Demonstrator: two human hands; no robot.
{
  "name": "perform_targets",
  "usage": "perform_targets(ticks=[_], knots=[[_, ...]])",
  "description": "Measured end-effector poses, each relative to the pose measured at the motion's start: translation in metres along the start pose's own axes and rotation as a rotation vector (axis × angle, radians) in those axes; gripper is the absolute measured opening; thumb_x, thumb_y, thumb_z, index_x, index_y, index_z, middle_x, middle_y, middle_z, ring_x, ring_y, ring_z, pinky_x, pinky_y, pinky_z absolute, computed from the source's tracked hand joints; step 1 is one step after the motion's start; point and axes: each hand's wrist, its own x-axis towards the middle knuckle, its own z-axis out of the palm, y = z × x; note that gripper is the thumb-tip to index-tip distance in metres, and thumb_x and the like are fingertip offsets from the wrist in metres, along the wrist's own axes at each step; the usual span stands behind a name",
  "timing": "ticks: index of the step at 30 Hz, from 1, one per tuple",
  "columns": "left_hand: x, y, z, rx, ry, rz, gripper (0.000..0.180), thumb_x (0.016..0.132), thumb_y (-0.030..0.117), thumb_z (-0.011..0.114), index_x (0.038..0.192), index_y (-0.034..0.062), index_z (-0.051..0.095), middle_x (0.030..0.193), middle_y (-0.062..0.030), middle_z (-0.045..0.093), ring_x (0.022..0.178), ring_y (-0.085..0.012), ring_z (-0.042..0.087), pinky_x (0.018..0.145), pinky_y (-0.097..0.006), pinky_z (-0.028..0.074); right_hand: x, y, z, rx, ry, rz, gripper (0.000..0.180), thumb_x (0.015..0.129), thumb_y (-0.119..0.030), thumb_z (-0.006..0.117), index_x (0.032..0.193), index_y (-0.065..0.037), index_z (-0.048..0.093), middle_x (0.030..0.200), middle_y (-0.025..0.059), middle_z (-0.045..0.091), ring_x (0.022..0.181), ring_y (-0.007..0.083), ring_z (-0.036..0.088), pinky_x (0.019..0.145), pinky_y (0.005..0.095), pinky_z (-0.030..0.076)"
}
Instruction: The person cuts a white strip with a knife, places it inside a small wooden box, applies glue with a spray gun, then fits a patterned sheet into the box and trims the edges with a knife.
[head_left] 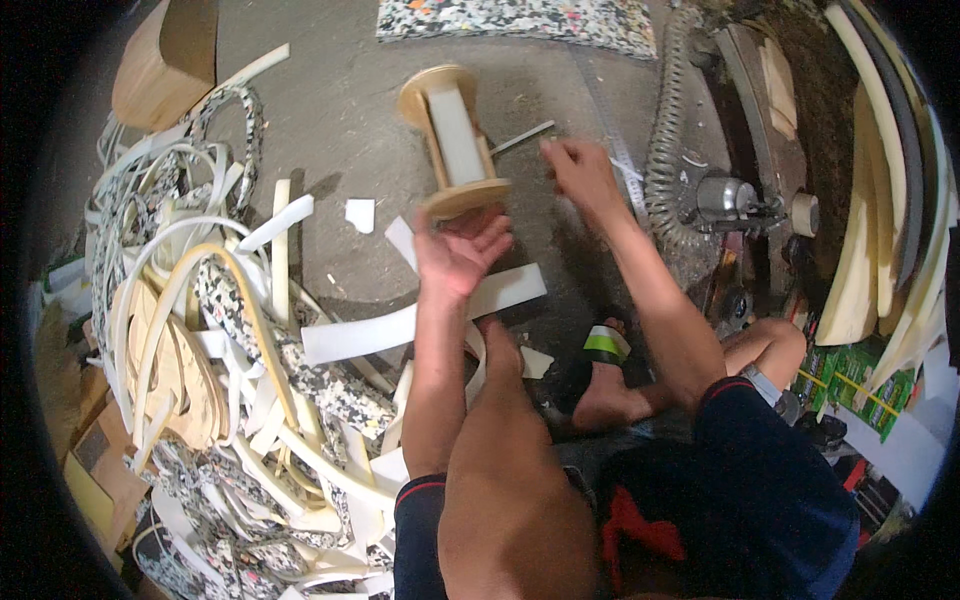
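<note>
1. The left hand (458,252) is reaching up from the lower middle of the view, palm turned upward and fingers curling, and it is supporting the near flange of a pale wooden spool with two round end discs and a white foam-wrapped core (455,140).
2. The spool is lying tilted away from the person, its near disc resting on the fingertips of the left hand and its far disc pointing toward the top of the view above the grey concrete floor (340,110). The fingers are cupping the disc's edge from below rather than wrapping around the core.
3. The right hand (580,172) is hovering just to the right of the spool, apart from it, with fingers loosely spread and slightly blurred; it seems to be holding nothing, though the blur makes that hard to confirm.
4. A long white foam strip (420,318) is lying on the floor beneath the left forearm.
5. A large tangled heap of white and speckled foam offcuts (220,360) is spreading over the floor to the left.
6. A grey ribbed flexible hose (668,150) is running down to the right of the right hand.
7. The person's bare knee (500,440) is rising in the foreground.
</note>
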Motion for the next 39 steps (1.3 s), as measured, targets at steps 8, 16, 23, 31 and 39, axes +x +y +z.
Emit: perform_targets(ticks=[8, 16, 23, 31, 39], knots=[[0.02, -0.032, -0.038, 0.407, 0.115, -0.005, 0.07, 0.104, 0.064, 0.03, 0.116, 0.0028, 0.062, 0.102, -0.014, 0.068, 0.093, -0.0297, 0.067, 0.08, -0.05, 0.053, -0.089, -0.01, 0.017, 0.712, -0.232, 0.668, 0.057, 0.096, -0.052, 0.064, 0.093, 0.004, 0.067, 0.078, 0.0069, 0.066, 0.054, 0.0116, 0.059, 0.046, 0.0252, 0.048], [0.029, 0.075, -0.044, 0.568, 0.286, 0.493, 0.069, 0.097, 0.07, 0.046, 0.104, 0.0034, 0.062, 0.088, -0.0118, 0.065, 0.074, -0.0236, 0.064, 0.062, -0.036, 0.055, -0.052, -0.039, 0.026, 0.345, -0.301, 0.391, 0.046, 0.096, -0.041, 0.064, 0.095, 0.005, 0.07, 0.076, 0.0088, 0.069, 0.059, 0.0136, 0.065, 0.046, 0.026, 0.052], [0.039, 0.106, -0.028, 0.546, 0.148, 0.176, 0.097, 0.088, 0.079, 0.051, 0.136, -0.0047, 0.054, 0.124, -0.0274, 0.064, 0.107, -0.0352, 0.069, 0.083, -0.048, 0.061, -0.034, -0.026, 0.005, -0.327, -0.048, -0.386, 0.026, 0.09, -0.024, 0.066, 0.088, 0.002, 0.07, 0.08, 0.0245, 0.067, 0.077, 0.0441, 0.067, 0.065, 0.0491, 0.053], [0.052, 0.084, -0.037, 0.621, 0.069, 0.163, 0.07, 0.087, 0.064, 0.07, 0.112, -0.0012, 0.067, 0.092, -0.0147, 0.074, 0.077, -0.0214, 0.072, 0.073, -0.04, 0.062, -0.028, 0.029, -0.011, -0.298, -0.065, -0.526, 0.017, 0.095, -0.018, 0.063, 0.1, -0.002, 0.066, 0.094, 0.02, 0.065, 0.09, 0.0414, 0.064, 0.076, 0.049, 0.053], [0.048, 0.076, -0.014, 0.656, 0.069, 0.124, 0.065, 0.086, 0.052, 0.076, 0.122, 0.0003, 0.061, 0.097, -0.022, 0.072, 0.085, -0.0324, 0.073, 0.073, -0.048, 0.062, -0.062, 0.078, -0.039, -0.209, -0.019, -0.345, 0.031, 0.097, -0.015, 0.061, 0.125, -0.001, 0.064, 0.113, 0.0223, 0.069, 0.105, 0.0394, 0.067, 0.092, 0.0428, 0.053]])
